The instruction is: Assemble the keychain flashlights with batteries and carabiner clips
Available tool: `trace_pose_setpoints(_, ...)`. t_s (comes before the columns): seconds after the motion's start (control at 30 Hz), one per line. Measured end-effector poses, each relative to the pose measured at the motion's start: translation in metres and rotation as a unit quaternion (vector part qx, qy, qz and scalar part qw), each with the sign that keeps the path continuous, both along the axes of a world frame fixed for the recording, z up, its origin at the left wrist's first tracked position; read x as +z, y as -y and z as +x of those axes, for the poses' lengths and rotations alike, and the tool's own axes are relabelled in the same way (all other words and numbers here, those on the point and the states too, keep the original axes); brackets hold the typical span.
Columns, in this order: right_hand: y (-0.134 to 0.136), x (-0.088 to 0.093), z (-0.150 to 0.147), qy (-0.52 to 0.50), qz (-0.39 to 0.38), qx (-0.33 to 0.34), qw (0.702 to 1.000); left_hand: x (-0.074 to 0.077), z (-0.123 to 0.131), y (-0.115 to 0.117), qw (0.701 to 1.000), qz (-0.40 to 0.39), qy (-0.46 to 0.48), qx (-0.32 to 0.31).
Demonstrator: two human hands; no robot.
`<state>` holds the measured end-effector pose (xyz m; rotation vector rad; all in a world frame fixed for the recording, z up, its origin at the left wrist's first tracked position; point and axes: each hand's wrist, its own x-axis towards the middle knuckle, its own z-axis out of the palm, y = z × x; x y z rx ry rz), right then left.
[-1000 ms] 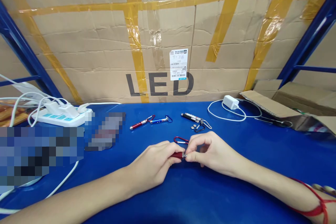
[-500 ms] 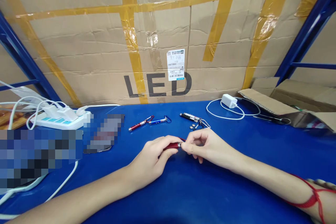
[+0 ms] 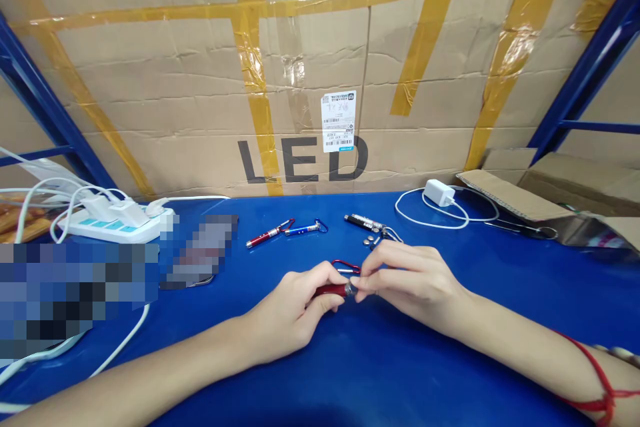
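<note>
My left hand (image 3: pixel 300 303) is closed around the red barrel of a small keychain flashlight (image 3: pixel 331 289), held just above the blue table. At the barrel's metal end, the thumb and fingers of my right hand (image 3: pixel 407 280) pinch the tip. A red carabiner clip (image 3: pixel 346 265) sticks up behind the fingers. Beyond my hands lie a red keychain flashlight (image 3: pixel 263 238) and a blue one (image 3: pixel 301 230), each with a clip. A black one (image 3: pixel 357 221) rests farther right, with several button cells (image 3: pixel 369 240) near it, partly hidden by my right hand.
A white power strip (image 3: pixel 115 227) with plugs and cables stands at the left, beside a blurred-out phone (image 3: pixel 200 253). A white charger (image 3: pixel 439 193) with a coiled cable sits back right, near an open cardboard box (image 3: pixel 515 193). A large taped carton (image 3: pixel 190 100) closes off the back.
My right hand has turned over at the flashlight's end, its back now more upward. The red clip has come into view above the barrel. My left hand keeps its hold.
</note>
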<state>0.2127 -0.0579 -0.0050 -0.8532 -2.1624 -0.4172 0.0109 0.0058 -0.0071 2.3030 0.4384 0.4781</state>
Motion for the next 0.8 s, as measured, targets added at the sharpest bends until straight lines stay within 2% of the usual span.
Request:
trace_pose_setpoints(0.27, 0.0001, -0.0013, 0.0010, 0.056, -0.013, 0.022, 0.998, -0.0002, -0.0031, 0.0010, 0.999, 0.019, -0.013, -0.029)
trace_pose_setpoints(0.53, -0.0030, 0.0012, -0.0019, -0.011, -0.021, 0.045, 0.999, 0.0038, -0.0017, 0.0029, 1.000, -0.011, -0.012, -0.014)
trace_pose_setpoints(0.8, 0.0002, -0.0033, -0.0053, -0.033, -0.079, 0.066, 0.994, -0.0029, -0.0032, 0.0044, 0.997, 0.066, -0.012, -0.045)
